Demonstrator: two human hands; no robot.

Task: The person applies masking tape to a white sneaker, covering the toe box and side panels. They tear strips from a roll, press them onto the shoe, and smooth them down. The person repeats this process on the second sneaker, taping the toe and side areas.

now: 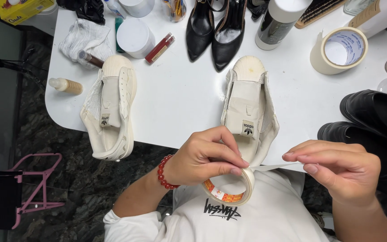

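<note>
My left hand, with a red bead bracelet on the wrist, grips a small roll of cream masking tape held in front of my chest. My right hand pinches the free end of the tape strip, pulled out taut to the right. Just beyond my hands, a cream sneaker without laces lies on the white table, its tongue covered in tape. A second cream sneaker lies at the table's left edge, partly over the rim.
A larger tape roll sits at the back right. Black pointed heels, a white jar, a dark spray can, small bottles, a cloth and black shoes crowd the table. A pink stand is on the floor, left.
</note>
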